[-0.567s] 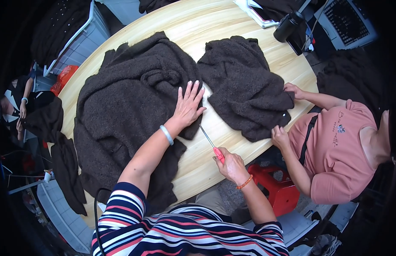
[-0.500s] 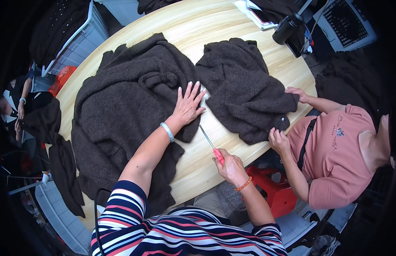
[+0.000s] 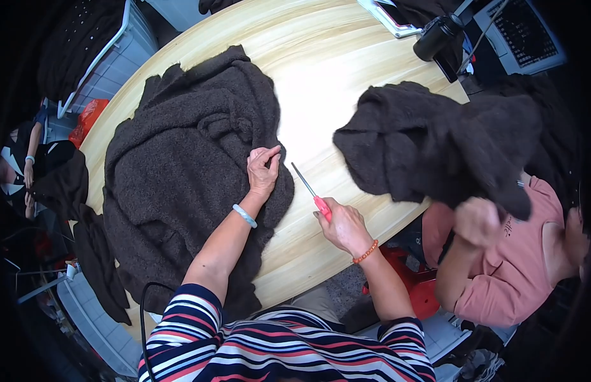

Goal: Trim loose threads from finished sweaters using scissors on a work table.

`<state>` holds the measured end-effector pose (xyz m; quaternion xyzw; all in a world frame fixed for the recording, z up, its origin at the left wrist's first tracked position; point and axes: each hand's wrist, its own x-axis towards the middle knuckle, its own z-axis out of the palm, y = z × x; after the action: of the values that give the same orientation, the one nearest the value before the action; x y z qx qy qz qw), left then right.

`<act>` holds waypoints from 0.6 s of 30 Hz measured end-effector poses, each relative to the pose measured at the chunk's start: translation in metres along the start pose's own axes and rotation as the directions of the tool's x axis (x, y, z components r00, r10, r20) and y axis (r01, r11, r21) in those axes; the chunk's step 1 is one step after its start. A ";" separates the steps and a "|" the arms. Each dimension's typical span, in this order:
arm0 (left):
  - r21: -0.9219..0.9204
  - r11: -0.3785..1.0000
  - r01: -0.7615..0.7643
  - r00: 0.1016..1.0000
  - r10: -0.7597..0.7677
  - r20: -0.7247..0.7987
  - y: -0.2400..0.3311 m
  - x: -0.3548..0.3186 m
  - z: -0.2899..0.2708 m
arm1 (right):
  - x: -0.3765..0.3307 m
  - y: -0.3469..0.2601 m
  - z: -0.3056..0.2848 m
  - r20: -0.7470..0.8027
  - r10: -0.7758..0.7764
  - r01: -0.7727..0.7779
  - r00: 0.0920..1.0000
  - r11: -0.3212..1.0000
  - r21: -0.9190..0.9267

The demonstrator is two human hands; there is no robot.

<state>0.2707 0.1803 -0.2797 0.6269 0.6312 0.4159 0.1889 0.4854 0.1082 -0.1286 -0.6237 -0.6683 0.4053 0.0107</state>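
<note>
A large dark brown fuzzy knitted garment (image 3: pixel 174 159) lies in a heap on the left half of the wooden table. My left hand (image 3: pixel 264 170) rests at its right edge, fingers curled and pinched on the fabric. My right hand (image 3: pixel 346 226) is closed around a slim metal-bladed tool (image 3: pixel 322 205) with a red handle. The tool's tip points up and left, just right of the heap and apart from it. On the right, a co-worker in a pink shirt lifts a second dark brown garment (image 3: pixel 403 143), blurred by motion.
Pale wood tabletop (image 3: pixel 308 83) lies between the two garments. A black bottle (image 3: pixel 438 38), papers and a laptop (image 3: pixel 518 38) are at the far right. A red stool (image 3: pixel 413 286) stands under the near edge. Grey crates (image 3: pixel 111 57) flank the left, where another person sits.
My left hand has gone from flat and spread to pinched, slightly lower and leftward. The tool has shifted slightly up and left. The co-worker has pulled the second garment rightward and up.
</note>
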 end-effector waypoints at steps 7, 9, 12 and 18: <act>-0.049 0.998 0.042 0.999 -0.041 0.032 -0.003 -0.002 -0.001 | 0.047 -0.013 -0.010 0.092 0.014 -0.006 0.996 0.996 -0.088; -0.047 0.994 0.095 0.994 -0.093 0.054 0.000 -0.001 -0.002 | 0.039 -0.012 -0.010 0.137 0.013 0.001 0.990 0.995 -0.102; -0.054 0.991 0.124 0.990 -0.119 0.079 -0.007 -0.001 -0.005 | 0.030 -0.010 -0.010 0.187 0.025 -0.010 0.982 0.997 -0.077; -0.101 0.983 0.152 0.983 -0.139 0.119 -0.008 -0.001 -0.002 | 0.045 -0.007 -0.005 0.092 0.033 -0.028 0.995 0.998 -0.054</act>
<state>0.2639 0.1799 -0.2848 0.5901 0.6400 0.3991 0.2879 0.4722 0.1499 -0.1436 -0.6144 -0.6689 0.4162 -0.0429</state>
